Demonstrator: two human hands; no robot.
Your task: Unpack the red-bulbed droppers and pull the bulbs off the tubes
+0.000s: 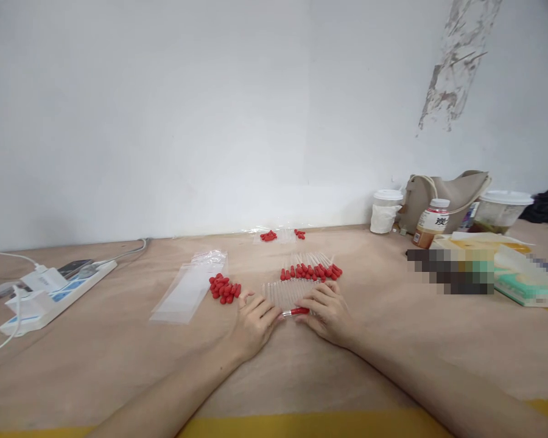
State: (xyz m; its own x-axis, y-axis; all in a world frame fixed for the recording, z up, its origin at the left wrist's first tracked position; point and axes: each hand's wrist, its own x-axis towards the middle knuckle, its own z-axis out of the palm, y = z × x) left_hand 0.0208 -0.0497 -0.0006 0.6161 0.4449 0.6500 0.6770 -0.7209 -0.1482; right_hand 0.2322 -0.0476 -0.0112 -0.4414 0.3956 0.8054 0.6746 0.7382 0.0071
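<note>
You sit at a table covered with light brown paper [119, 365], and both your hands are low over its middle. Your left hand [257, 319] has thumb and fingers closed together on the end of a thin transparent tube [285, 314]. Your right hand [326, 310] is pinching a small red rubber-like bulb [300, 311] between thumb and fingers. The bulb and the tube lie in one line between your two hands — how deep one enters the other, I cannot tell.

Just behind your fingers there is a row of clear thin tubes [278, 295], placed side by side. Farther behind this row lie the pale thin tubes with red bulbs [308, 271], the red ends toward you. Near your left hand, you have a loose heap of red bulbs [224, 289], and beside it flat transparent plastic bags [182, 295]. By the wall, a clear plastic packet [284, 236] is lying with red pieces — well apart from your hands. A white power strip [80, 291] lies at far left.
</note>
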